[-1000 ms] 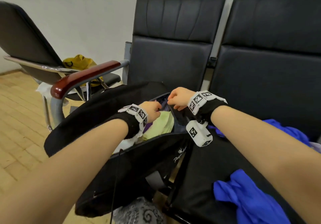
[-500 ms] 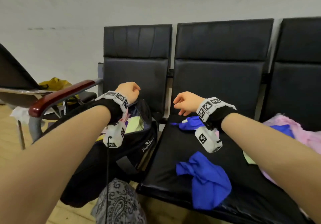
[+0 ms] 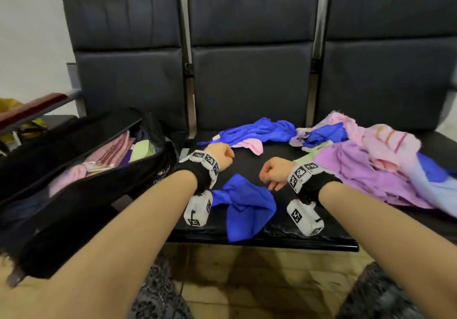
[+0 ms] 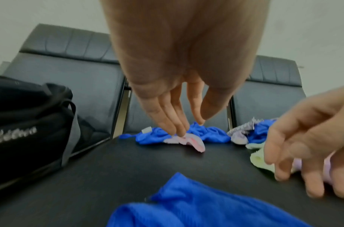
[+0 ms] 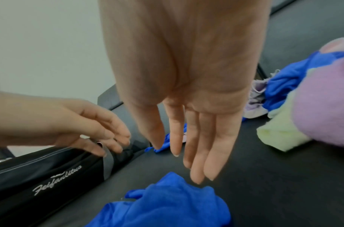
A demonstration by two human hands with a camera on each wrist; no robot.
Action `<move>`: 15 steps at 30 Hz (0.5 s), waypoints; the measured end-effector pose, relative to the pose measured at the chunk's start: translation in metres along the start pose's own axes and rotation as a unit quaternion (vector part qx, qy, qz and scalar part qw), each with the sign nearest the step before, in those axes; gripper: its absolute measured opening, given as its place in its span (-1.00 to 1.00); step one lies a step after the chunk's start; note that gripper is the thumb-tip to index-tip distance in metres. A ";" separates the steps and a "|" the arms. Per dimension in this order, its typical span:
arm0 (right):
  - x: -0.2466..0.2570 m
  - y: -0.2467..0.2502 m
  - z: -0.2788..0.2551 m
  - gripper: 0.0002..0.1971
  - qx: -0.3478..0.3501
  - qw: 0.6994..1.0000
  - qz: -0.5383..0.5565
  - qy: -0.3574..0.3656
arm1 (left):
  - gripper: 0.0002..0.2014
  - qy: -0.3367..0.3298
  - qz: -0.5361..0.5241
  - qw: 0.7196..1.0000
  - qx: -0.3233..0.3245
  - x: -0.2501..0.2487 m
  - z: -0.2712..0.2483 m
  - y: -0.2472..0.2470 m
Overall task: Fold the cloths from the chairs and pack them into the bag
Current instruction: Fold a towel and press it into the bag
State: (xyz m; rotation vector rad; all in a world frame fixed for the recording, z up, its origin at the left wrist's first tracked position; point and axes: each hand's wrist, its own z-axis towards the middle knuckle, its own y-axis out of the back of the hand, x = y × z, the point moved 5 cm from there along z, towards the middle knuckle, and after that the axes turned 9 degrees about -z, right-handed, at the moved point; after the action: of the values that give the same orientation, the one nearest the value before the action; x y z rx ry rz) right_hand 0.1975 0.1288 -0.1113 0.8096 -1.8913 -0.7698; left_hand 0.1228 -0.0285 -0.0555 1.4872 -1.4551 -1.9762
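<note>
Head view: three black padded chairs [image 3: 249, 76] stand in a row against a pale wall. An open black bag [image 3: 81, 170] sits on the seat at the left of the frame, and folded pink cloths [image 3: 108, 154] and a pale green cloth [image 3: 142, 146] show through its opening. The left hand [image 3: 220, 155] and right hand [image 3: 277, 174] hover over the middle seat, side by side and apart, holding nothing.

In the left wrist view the left hand [image 4: 176, 98] has its fingers extended downward and loose, with the fingertips [image 4: 178, 132] lined up in front of a small pink cloth [image 4: 188, 140] at the far edge of the seat; I cannot tell whether they touch it. In the right wrist view the right hand [image 5: 188, 122] hangs with straight, relaxed fingers above the seat.

A crumpled blue cloth [image 3: 244, 205] lies at the front edge of the middle seat, below and between the two wrists. Another blue cloth [image 3: 259, 130] lies bunched at the back of that seat, with the small pink cloth just against it. At the right of the frame a loose heap of lilac, pink, blue and pale green cloths [image 3: 371, 160] spreads across the middle and right seats.

At the far left edge a wooden armrest [image 3: 32, 108] crosses in front of something yellow [image 3: 10, 103]. Below the seats lies a tiled floor [image 3: 247, 276].
</note>
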 end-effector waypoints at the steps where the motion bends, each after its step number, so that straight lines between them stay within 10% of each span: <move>1: -0.009 -0.003 0.001 -0.85 0.003 1.000 0.000 -0.009 | -0.74 0.006 0.005 1.000 0.010 0.003 0.003 -0.014; 9: -0.045 -0.016 0.021 -0.92 -0.019 0.998 -0.001 -0.053 | -0.68 0.092 0.083 0.983 0.139 0.048 0.019 -0.097; 15: -0.051 -0.041 0.047 -0.55 -0.020 0.997 -0.017 -0.077 | -0.79 0.123 -0.034 0.992 0.007 0.066 0.023 -0.095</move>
State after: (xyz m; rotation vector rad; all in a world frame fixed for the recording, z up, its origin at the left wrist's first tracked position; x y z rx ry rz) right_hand 0.1831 0.1529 -0.1863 0.7798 -1.9952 -0.9104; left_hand 0.1059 -0.0190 -0.1720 1.7374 -1.3336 -1.7466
